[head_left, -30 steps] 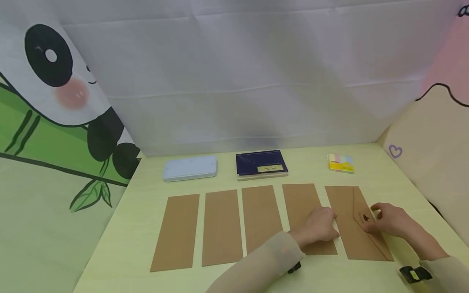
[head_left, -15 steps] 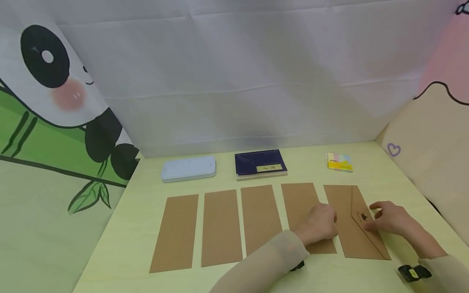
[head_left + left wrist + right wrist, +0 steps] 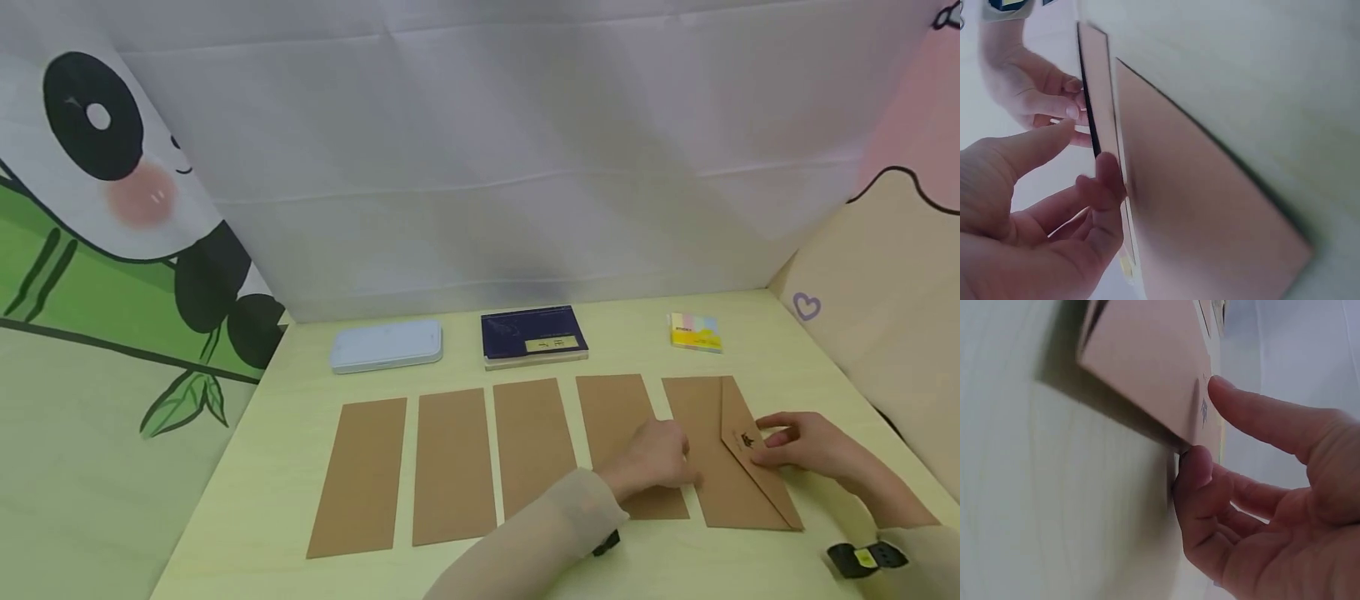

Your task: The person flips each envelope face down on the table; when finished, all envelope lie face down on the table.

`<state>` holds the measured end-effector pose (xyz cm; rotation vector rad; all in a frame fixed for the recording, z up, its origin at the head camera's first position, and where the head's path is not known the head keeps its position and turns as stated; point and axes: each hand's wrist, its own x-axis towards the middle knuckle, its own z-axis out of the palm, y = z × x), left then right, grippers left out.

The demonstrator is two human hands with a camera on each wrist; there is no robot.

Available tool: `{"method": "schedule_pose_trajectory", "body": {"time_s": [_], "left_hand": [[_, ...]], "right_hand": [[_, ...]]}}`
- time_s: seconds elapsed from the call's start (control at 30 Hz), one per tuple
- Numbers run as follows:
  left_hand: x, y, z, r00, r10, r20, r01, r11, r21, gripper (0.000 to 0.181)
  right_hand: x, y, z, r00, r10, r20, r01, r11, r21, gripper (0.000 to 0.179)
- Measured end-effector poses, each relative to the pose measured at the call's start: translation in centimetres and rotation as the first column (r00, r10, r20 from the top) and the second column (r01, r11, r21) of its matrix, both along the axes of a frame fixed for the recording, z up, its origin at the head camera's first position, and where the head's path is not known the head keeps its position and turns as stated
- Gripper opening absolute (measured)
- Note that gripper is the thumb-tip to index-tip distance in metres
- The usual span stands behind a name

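Observation:
A brown kraft envelope [image 3: 712, 467] with a pointed flap and small dark print lies at the right end of a row. My right hand [image 3: 806, 446] pinches its right edge, thumb on the flap and curled fingers at the rim. In the right wrist view, the envelope's edge [image 3: 1141, 406] stands a little off the table, casting a shadow. My left hand [image 3: 652, 458] is at the envelope's left side, over the neighbouring envelope [image 3: 618, 408]. The left wrist view has its fingers [image 3: 1107, 212] loosely bent at the edge, thumb held apart above.
Three more plain brown envelopes, left [image 3: 358, 479], middle [image 3: 453, 467] and right [image 3: 532, 442], lie in line further left. Behind them sit a pale blue case [image 3: 387, 346], a dark blue notebook [image 3: 534, 335] and a sticky-note pack [image 3: 695, 332]. A white sheet [image 3: 510, 167] hangs behind the table.
My right hand has shifted slightly at the flap, and the envelope's right side now appears a little raised. My left thumb has moved slightly right onto the envelope's left side.

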<state>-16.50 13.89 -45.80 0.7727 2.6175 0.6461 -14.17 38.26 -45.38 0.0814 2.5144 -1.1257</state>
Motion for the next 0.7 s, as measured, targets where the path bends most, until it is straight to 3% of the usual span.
{"method": "schedule_pose_trajectory", "body": {"time_s": [0.2,0.37,0.57,0.7], "left_hand": [[-0.1,-0.6,0.6,0.991,-0.003,0.131,-0.014,0.992,0.125,0.054],[0.1,-0.9,1.0,0.968,0.015,0.251,-0.068,0.976,0.207,0.056],[0.2,-0.8,1.0,0.952,0.034,0.304,-0.109,0.966,0.236,0.057],[0.2,-0.7,0.9,0.951,0.04,0.306,-0.118,0.963,0.243,0.059]], "right_hand": [[0.2,0.5,0.0,0.999,-0.01,0.038,0.013,0.998,-0.058,0.069],[0.4,0.7,0.2,1.0,-0.009,0.025,0.011,0.997,-0.074,0.061],[0.6,1.4,0.3,1.0,0.015,0.009,-0.013,0.984,-0.177,0.054],[0.6,2.0,0.1,0.999,0.043,0.018,-0.036,0.957,-0.289,0.048]]}}
